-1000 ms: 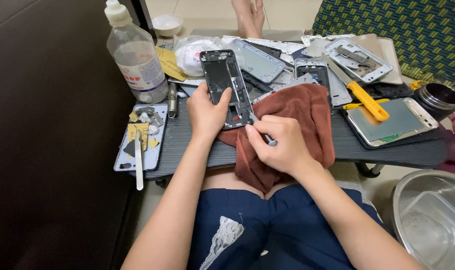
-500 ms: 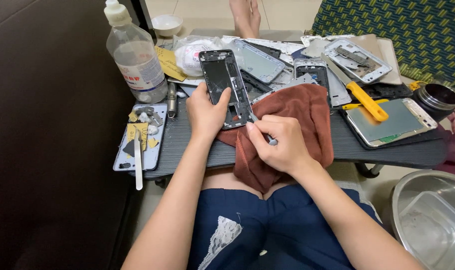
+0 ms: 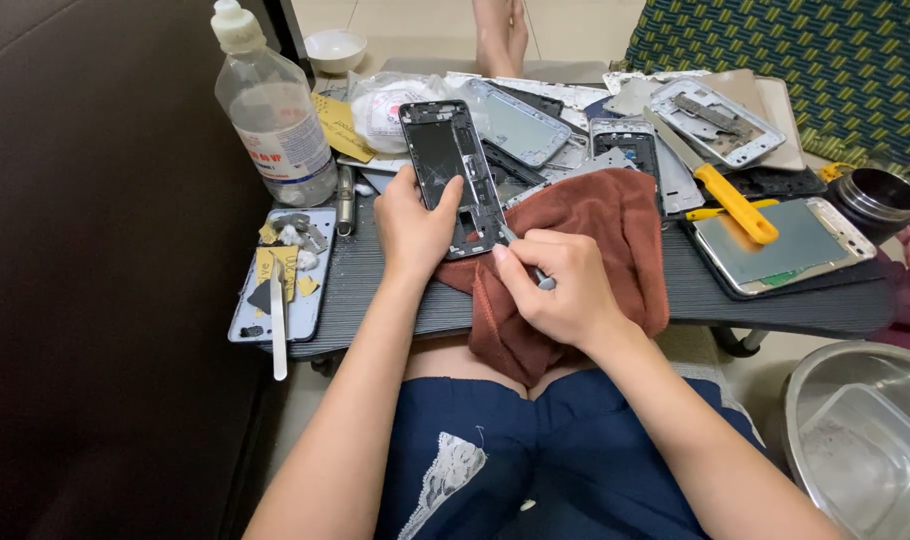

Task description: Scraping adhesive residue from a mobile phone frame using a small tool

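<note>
— Left hand (image 3: 412, 228)?
— Clenched on the lower end of a stripped black phone frame (image 3: 453, 170), thumb across its face, fingers under the edge. Frame tilted up, bottom end resting on the rust-red cloth (image 3: 600, 240) spread over the dark counter (image 3: 375, 290).

— Right hand (image 3: 560, 290)?
— Pinched tight around a thin metal tool (image 3: 527, 260), tip touching the frame's lower right corner, just beside the left thumb. Knuckles curled, palm lying on the cloth.

— Around the grip?
— Left of the left hand: a pale blue back cover (image 3: 275, 280) used as a tray, holding yellow scraps and a white spudger. Beyond it, a clear plastic bottle (image 3: 273, 110) standing upright. Behind the frame: a heap of other phone frames and covers (image 3: 615, 140). Right of the right hand: a yellow-handled tool (image 3: 735, 203) lying on a gold-rimmed phone panel (image 3: 785, 245). Far lower right, off the counter: a steel basin (image 3: 855, 440) with a clear tub inside.

— Arms?
— Both bare forearms reaching up from the lap, converging on the frame; wrists low, nothing blocking the view of either grip.
</note>
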